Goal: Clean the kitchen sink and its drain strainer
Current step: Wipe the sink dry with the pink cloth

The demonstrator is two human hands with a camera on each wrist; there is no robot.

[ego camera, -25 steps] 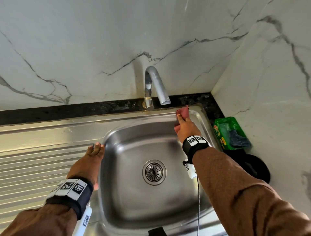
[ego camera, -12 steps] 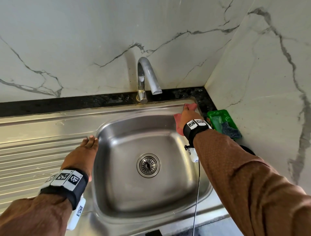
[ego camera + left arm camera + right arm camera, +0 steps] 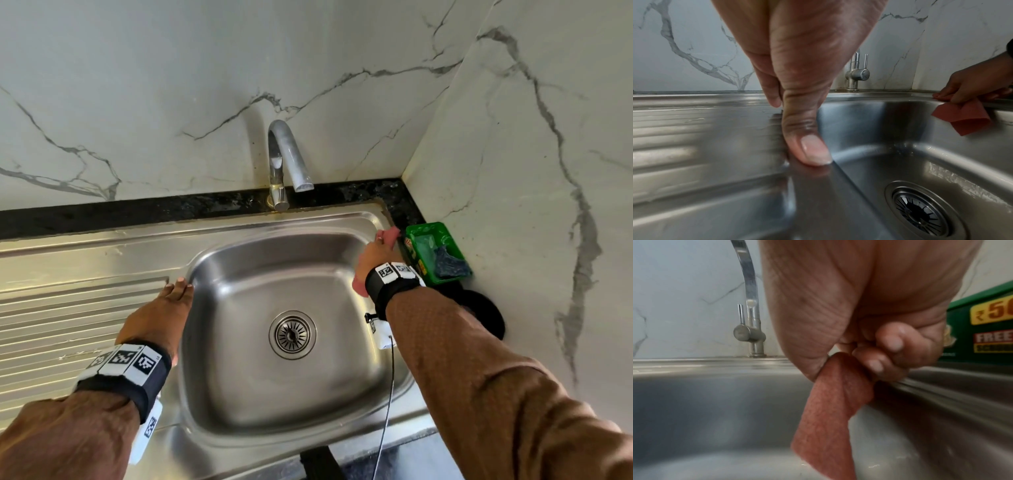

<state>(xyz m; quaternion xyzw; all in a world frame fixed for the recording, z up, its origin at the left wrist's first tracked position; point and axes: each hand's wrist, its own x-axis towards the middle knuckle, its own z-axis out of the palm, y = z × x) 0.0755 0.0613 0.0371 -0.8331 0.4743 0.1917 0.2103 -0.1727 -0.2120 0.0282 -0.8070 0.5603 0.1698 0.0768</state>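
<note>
Right wrist view shows the right hand (image 3: 869, 331) pinching the red cloth (image 3: 830, 410) on the sink (image 3: 212, 425) rim; press it flat while the left hand (image 3: 161, 315), fingers straight, steadies.
</note>
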